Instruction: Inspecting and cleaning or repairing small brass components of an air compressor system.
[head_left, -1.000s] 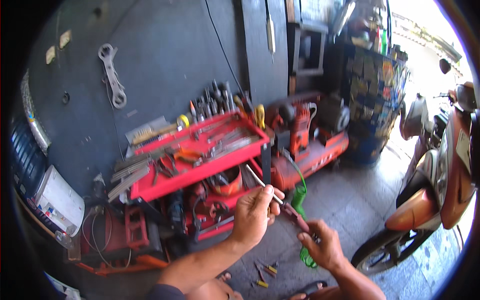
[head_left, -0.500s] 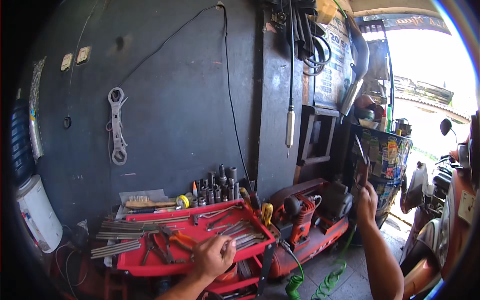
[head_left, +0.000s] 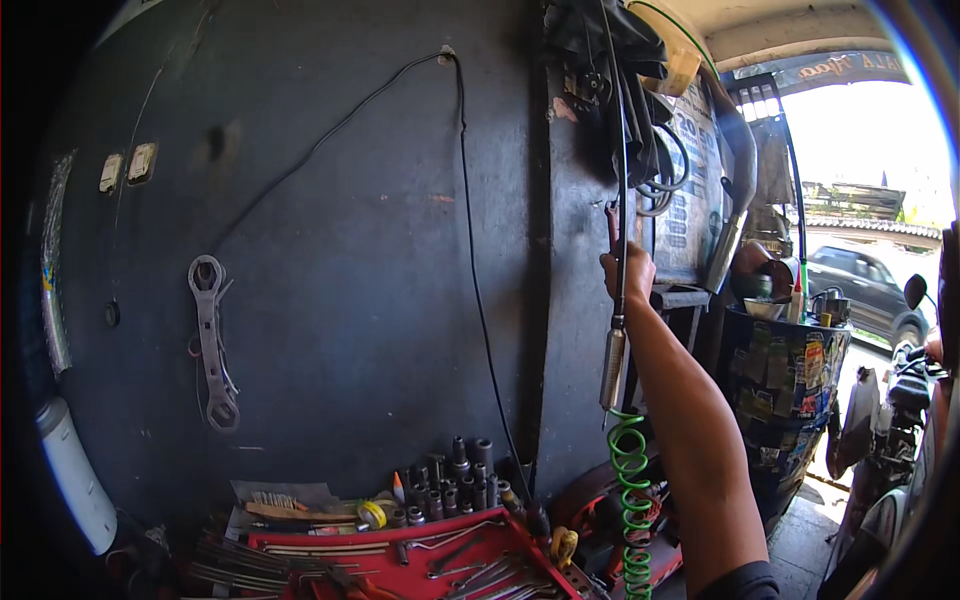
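Note:
My right hand (head_left: pixel 640 268) is raised beside the pillar, its fingers closed round what looks like an air blow gun (head_left: pixel 613 226). Only the slim upper part of the gun shows above the fist. A green coiled hose (head_left: pixel 635 500) hangs stretched below, its top end lost beside my forearm. In front of the hand passes a black flexible shaft, which carries a silver handpiece (head_left: pixel 613 370) at its lower end. My left hand is out of view.
Wrenches and other tools lie in a red tool tray (head_left: pixel 400 575) at the bottom, with upright sockets (head_left: pixel 460 480) behind it. A wrench-shaped holder (head_left: pixel 212 340) hangs on the dark wall. Right of my arm stands a sticker-covered drum (head_left: pixel 780 400), with a motorcycle (head_left: pixel 880 440) beyond.
My right hand has moved up and left to the pillar, drawing the green hose up off the floor. My left hand has left the view. The view has tilted upward.

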